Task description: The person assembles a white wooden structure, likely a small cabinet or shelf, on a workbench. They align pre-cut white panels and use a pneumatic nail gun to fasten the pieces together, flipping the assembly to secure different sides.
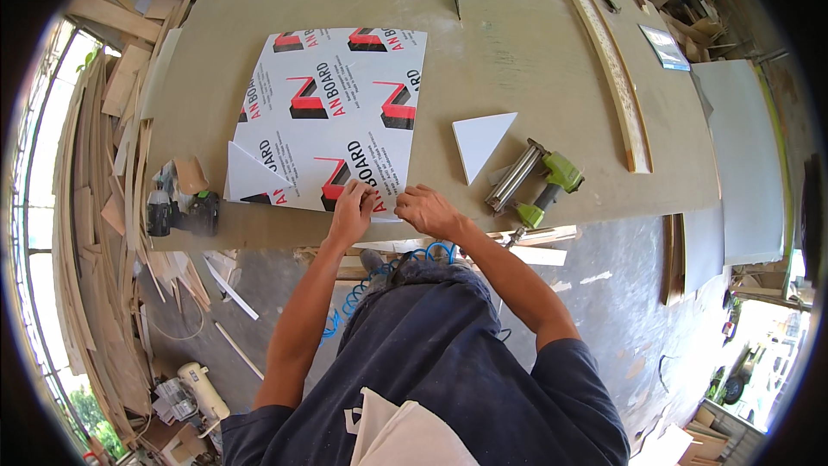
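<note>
Both hands sit at the near edge of the white square panel w/ red-and-black printed protective film (332, 116), which lies flat on the big brown fibreboard counter (517, 43), its near edge close to the counter's front edge. Left hand (352, 211) rests fingers-down on the panel's near edge, pressing rather than gripping. Right hand (429, 210) is curled at the same edge just beside it, fingertips pinching at the film or the edge; can't tell which.

Risks, near to far:
- Panel is thin and smooth, so if the pressing hand eases off it could skate toward the counter's front edge and tip down to the floor.
- Film corner at left is already folded up into a white triangle flap (250, 174); an uneven pull could prob tear the film instead of lifting it clean.
- Black cordless power tool (181, 211) sits at the counter's front-left edge, near the left elbow's sweep; a knock could send it off.
- Green-and-silver pneumatic nailer (535, 183) lies right of the hands, and its blue coiled air hose (379, 280) hangs by the legs: snag risk.
- Loose white triangular offcut (479, 142) beside the nailer could get swept off.
</note>
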A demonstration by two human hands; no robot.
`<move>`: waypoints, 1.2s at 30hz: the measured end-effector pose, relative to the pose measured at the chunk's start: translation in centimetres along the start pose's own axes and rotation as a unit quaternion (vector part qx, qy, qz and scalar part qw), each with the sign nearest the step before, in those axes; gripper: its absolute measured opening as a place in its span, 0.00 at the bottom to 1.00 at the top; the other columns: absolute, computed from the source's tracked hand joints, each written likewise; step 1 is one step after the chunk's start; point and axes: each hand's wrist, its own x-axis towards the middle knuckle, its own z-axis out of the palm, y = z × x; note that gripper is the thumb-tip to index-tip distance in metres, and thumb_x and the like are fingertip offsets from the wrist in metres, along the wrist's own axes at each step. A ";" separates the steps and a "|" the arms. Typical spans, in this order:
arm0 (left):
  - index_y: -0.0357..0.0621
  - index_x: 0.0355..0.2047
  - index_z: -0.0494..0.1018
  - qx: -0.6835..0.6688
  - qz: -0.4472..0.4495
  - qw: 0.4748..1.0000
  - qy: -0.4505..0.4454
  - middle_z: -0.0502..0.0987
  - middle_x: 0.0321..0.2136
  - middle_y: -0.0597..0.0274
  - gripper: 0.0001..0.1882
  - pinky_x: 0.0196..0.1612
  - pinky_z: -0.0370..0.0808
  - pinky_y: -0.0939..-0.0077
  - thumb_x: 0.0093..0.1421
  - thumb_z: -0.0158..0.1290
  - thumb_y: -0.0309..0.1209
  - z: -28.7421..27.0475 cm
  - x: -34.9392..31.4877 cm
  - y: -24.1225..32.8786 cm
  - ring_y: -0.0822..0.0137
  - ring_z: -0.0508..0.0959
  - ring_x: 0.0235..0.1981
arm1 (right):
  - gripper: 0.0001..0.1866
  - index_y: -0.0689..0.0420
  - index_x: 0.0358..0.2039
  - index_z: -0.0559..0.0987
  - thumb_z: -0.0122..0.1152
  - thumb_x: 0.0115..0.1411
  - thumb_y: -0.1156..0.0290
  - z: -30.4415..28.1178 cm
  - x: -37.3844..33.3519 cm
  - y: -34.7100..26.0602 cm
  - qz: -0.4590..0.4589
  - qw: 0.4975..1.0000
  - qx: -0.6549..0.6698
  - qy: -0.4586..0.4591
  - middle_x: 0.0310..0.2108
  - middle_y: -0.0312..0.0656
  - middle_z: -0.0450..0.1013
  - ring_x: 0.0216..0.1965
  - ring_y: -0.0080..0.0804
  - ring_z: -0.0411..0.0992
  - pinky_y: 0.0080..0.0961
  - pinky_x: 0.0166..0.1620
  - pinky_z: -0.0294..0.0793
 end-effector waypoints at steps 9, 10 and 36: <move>0.36 0.39 0.75 -0.074 -0.052 0.996 0.027 0.73 0.32 0.57 0.03 0.38 0.73 0.70 0.66 0.56 0.20 -0.6 -0.3 0.2 0.63 0.75 0.30 | 0.07 0.55 0.31 0.84 0.59 0.58 0.70 -1.1 1.8 -0.2 -0.084 0.987 -0.080 -0.113 0.38 0.37 0.76 0.47 0.33 0.75 0.32 0.51 0.75; 0.36 0.39 0.75 -0.078 -0.056 0.995 0.026 0.74 0.32 0.57 0.03 0.38 0.73 0.70 0.66 0.56 0.20 -0.8 -0.3 0.3 0.64 0.75 0.30 | 0.08 0.56 0.32 0.84 0.59 0.58 0.70 -1.0 1.9 -0.5 -0.089 0.985 -0.089 -0.118 0.39 0.37 0.76 0.47 0.34 0.75 0.31 0.51 0.75; 0.38 0.31 0.72 0.064 0.014 0.990 0.123 0.75 0.30 0.53 0.07 0.41 0.72 0.55 0.57 0.61 0.21 4.4 -0.9 0.5 0.48 0.76 0.37 | 0.14 0.59 0.45 0.76 0.62 0.61 0.69 -1.1 2.5 1.5 0.102 0.987 0.119 0.028 0.52 0.47 0.73 0.56 0.46 0.71 0.44 0.61 0.65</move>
